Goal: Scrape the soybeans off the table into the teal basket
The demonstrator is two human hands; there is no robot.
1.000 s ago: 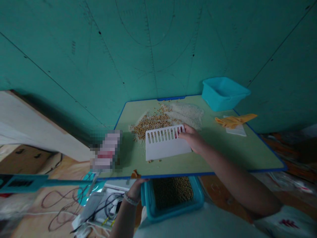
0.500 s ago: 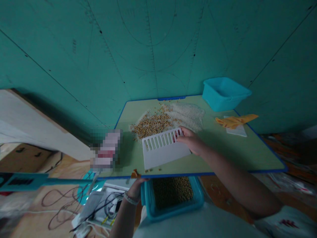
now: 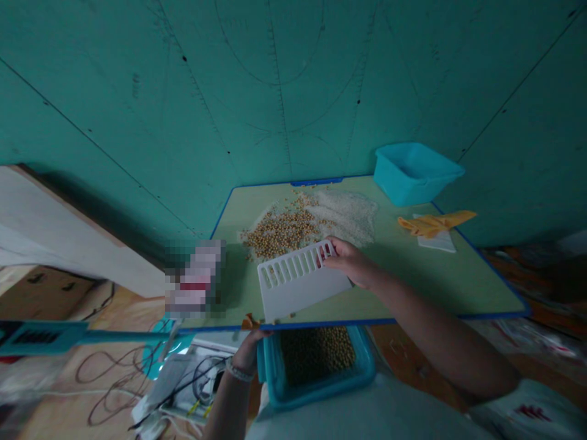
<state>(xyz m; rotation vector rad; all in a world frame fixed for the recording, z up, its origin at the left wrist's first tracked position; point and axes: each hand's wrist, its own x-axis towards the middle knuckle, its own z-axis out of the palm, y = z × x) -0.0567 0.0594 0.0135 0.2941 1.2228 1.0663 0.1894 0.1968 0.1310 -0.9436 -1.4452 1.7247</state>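
My right hand (image 3: pixel 346 260) grips the right end of a white slotted plastic board (image 3: pixel 300 290), with fingers showing through the end slots. The board is slanted over the near part of the table, its slots on the far side. Beyond it lie loose soybeans (image 3: pixel 279 229), beside a spread of white rice-like grains (image 3: pixel 348 211). Below the table's front edge, my left hand (image 3: pixel 250 351) is at the left side of a blue plastic basin (image 3: pixel 321 397) that contains more beans. The table edge and basin hide its fingers.
A blue bin (image 3: pixel 406 183) stands at the table's back right corner, near an orange cloth (image 3: pixel 433 223) on a white sheet (image 3: pixel 438 243). A few beans and a small brown scrap (image 3: pixel 249 321) lie by the table's blue front edge (image 3: pixel 220 328). Cables (image 3: pixel 114 373) cover the floor at left.
The slotted board has shifted slightly left and toward the table's front edge, with my right hand still on it. My left hand stays beside the basin.
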